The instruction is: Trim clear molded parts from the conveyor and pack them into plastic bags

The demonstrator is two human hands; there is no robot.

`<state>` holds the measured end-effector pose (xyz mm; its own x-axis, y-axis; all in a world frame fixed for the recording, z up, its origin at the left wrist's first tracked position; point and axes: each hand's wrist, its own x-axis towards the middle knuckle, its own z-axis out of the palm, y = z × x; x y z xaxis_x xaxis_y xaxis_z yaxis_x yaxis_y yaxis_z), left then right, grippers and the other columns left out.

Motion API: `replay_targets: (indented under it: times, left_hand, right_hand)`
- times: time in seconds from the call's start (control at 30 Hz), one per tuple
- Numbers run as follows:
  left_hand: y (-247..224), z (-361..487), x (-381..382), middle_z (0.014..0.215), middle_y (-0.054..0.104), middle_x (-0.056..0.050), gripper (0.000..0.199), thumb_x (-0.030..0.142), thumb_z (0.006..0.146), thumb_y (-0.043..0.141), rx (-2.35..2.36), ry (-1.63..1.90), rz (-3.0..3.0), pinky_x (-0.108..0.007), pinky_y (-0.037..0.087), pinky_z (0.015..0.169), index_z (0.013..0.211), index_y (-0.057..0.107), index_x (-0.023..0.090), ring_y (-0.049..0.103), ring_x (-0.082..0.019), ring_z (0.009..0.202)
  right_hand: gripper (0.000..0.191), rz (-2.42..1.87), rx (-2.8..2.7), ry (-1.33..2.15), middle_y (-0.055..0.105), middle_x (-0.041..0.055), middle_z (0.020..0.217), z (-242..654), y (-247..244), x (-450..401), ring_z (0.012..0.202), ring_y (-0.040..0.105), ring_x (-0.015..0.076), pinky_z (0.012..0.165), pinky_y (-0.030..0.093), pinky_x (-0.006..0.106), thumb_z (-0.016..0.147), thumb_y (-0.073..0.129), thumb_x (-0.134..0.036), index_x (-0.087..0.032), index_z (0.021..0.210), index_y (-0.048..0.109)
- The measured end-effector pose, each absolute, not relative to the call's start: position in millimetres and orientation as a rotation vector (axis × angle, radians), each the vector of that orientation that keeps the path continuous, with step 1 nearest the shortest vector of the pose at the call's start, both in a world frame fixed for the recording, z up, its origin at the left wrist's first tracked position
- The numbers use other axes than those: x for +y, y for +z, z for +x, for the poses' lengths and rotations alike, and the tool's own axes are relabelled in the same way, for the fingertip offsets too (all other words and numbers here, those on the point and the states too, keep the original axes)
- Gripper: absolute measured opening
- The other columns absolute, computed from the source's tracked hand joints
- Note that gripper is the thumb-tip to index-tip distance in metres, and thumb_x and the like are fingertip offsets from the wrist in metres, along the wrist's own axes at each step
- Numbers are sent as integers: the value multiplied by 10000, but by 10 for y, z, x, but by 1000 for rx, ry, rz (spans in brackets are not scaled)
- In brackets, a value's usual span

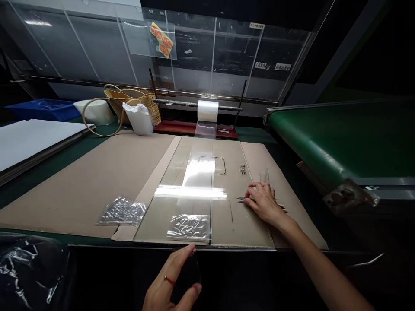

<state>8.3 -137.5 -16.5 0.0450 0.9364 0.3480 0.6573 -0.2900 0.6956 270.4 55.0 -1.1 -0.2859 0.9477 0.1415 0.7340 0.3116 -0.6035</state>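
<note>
My right hand [263, 202] rests on the right side of the glass plate [223, 229], its fingers closed around a slim craft knife [240, 198] whose pointed tip sticks out to the left. Down in front of the table edge is my left hand [171, 278], thumb and forefinger apart, with a red ring on one finger. A strip of clear film [198, 168] runs from a roll [208, 111] at the back across the glass. Near the front edge of the glass lies a stack of clear film pieces [189, 226], just beyond my left fingertips.
Another pile of clear film [122, 211] lies on the brown board [81, 185] to the left. White sheets [35, 138], a blue tray [45, 109], a woven basket [152, 108] and a white roll [138, 119] stand behind. A green conveyor belt [350, 134] borders the right side.
</note>
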Motion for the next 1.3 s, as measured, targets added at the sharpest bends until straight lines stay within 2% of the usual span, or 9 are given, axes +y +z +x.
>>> replay_targets:
  times: [0.07, 0.13, 0.2, 0.27, 0.43, 0.53, 0.83, 1.03, 1.3]
  left_hand:
    - [-106, 117, -1377, 1192, 570, -25, 533, 161, 792, 541, 1596, 1132, 1968, -221, 492, 871, 1285, 378, 282, 569, -165, 1066]
    - [-57, 148, -1384, 1195, 561, -31, 534, 148, 797, 532, 1573, 1143, 1974, -249, 487, 892, 1290, 371, 276, 557, -171, 1081]
    - [-20, 174, -1394, 1193, 557, -39, 543, 132, 797, 530, 1553, 1139, 1995, -272, 477, 913, 1296, 361, 266, 548, -175, 1090]
    - [10, 197, -1408, 1189, 555, -49, 555, 119, 789, 536, 1539, 1137, 2015, -280, 477, 915, 1298, 358, 251, 548, -179, 1087]
    - [78, 241, -1463, 1159, 571, -66, 585, 102, 757, 559, 1463, 1232, 2108, -288, 494, 894, 1299, 368, 211, 566, -192, 1053]
    - [131, 241, -1508, 1166, 574, -83, 591, 90, 760, 557, 1403, 1266, 2207, -285, 498, 891, 1311, 366, 184, 568, -193, 1053]
    - [281, 235, -1674, 1175, 588, -91, 671, 191, 748, 647, 1468, 1144, 2356, -281, 534, 837, 1344, 340, 182, 582, -211, 1044]
    - [267, 247, -1737, 1176, 591, -89, 641, 210, 756, 645, 1523, 1038, 2417, -263, 531, 835, 1329, 363, 152, 577, -202, 1051]
    - [273, 254, -1716, 1187, 581, -89, 628, 204, 754, 649, 1537, 1031, 2419, -244, 517, 852, 1315, 377, 133, 578, -191, 1048]
  right_hand:
    - [175, -1422, -2167, 638, 568, 57, 897, 2599, 2, 397, 949, 467, 253, 904, 294, 493, 797, 522, -367, -213, 721, 555]
    - [208, -1324, -2228, 756, 572, 18, 778, 2491, 66, 202, 758, 520, 174, 780, 408, 364, 865, 434, -377, -215, 789, 540]
    - [284, -1111, -2285, 878, 585, 2, 749, 2355, 153, -49, 647, 530, 123, 624, 424, 250, 916, 332, -398, -212, 890, 545]
    - [424, -840, -2317, 814, 596, 14, 735, 2191, 221, -314, 607, 535, 108, 551, 392, 222, 925, 248, -476, -187, 949, 557]
    - [713, -645, -2146, 206, 433, -18, 471, 1827, 213, -699, 421, 389, 92, 439, 253, 253, 701, 218, -805, -165, 599, 515]
    - [726, -670, -2071, 140, 360, -33, 429, 1741, 176, -733, 398, 313, 76, 425, 204, 256, 675, 140, -827, -179, 486, 410]
    - [725, -677, -1991, 52, 268, -27, 409, 1719, 117, -820, 405, 224, 91, 435, 155, 283, 762, 10, -740, -187, 408, 316]
    - [709, -726, -1966, 53, 290, -16, 399, 1724, 26, -877, 409, 237, 96, 443, 157, 291, 855, 14, -635, -181, 404, 318]
    - [659, -763, -1866, 112, 224, -39, 419, 1694, -112, -934, 415, 207, 85, 445, 128, 287, 812, 140, -713, -187, 431, 251]
